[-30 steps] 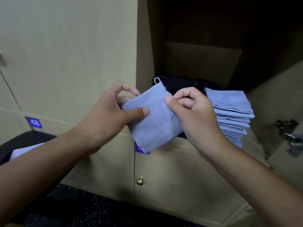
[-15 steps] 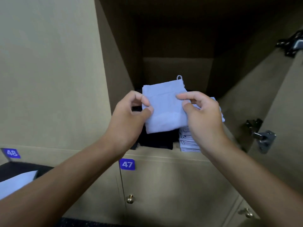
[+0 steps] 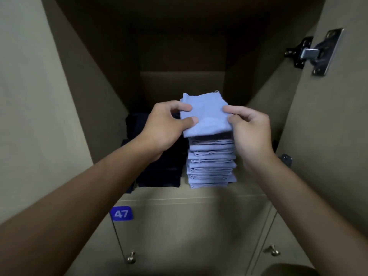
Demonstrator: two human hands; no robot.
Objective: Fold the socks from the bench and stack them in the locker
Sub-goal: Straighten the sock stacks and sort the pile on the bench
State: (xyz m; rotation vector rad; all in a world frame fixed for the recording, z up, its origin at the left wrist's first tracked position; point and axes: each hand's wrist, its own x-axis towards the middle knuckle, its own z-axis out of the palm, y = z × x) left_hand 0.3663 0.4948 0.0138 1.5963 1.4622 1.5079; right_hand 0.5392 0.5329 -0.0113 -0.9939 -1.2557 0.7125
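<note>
A folded light blue sock [image 3: 206,114] hangs just above a stack of several folded light blue socks [image 3: 212,163] inside the open locker [image 3: 179,192]. My left hand [image 3: 165,124] pinches the sock's left edge between thumb and fingers. My right hand [image 3: 251,130] pinches its right edge. A small dark gap shows between the held sock and the top of the stack. A stack of dark folded socks [image 3: 159,168] stands to the left of the blue stack, partly hidden by my left wrist.
The locker door [image 3: 328,136] stands open at the right with a metal hinge [image 3: 314,52]. Below the shelf are closed doors with brass knobs [image 3: 130,257] and a blue label 47 [image 3: 121,213]. Locker side walls close in on both sides.
Both hands have carried the folded sock forward into the locker, from in front of the opening to just over the blue stack. The view has moved closer to the locker.
</note>
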